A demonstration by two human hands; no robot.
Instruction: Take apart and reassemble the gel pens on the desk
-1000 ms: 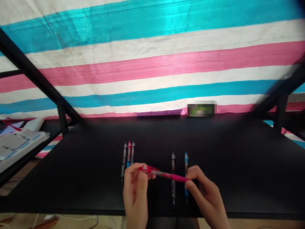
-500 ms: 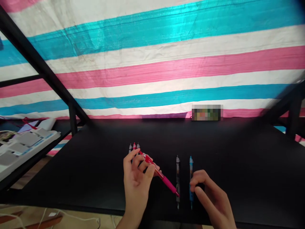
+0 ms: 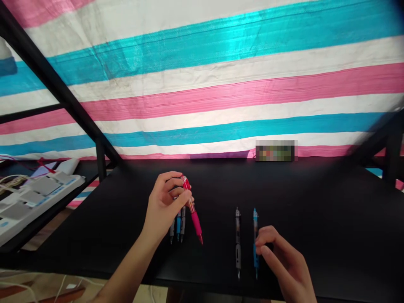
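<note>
My left hand [image 3: 166, 204] is closed round the upper end of a red pen [image 3: 192, 210], which points down and to the right just above the black table [image 3: 309, 210]. Beneath that hand lie three pens side by side [image 3: 178, 225], partly hidden by my fingers. To the right, a black pen [image 3: 237, 242] and a blue pen [image 3: 255, 240] lie parallel on the table. My right hand [image 3: 284, 263] rests beside the blue pen with fingers loosely curled, its fingertips touching or nearly touching it.
A blue, pink and white striped cloth [image 3: 221, 84] hangs behind the table. Black frame bars [image 3: 57, 92] cross at the left and right. A white tray with grey pieces [image 3: 34, 193] sits on a lower shelf at the left. Cables [image 3: 63, 286] lie on the floor.
My right hand let go of the red pen and dropped to the blue pen. My left hand carried the red pen left and up, over the group of three pens.
</note>
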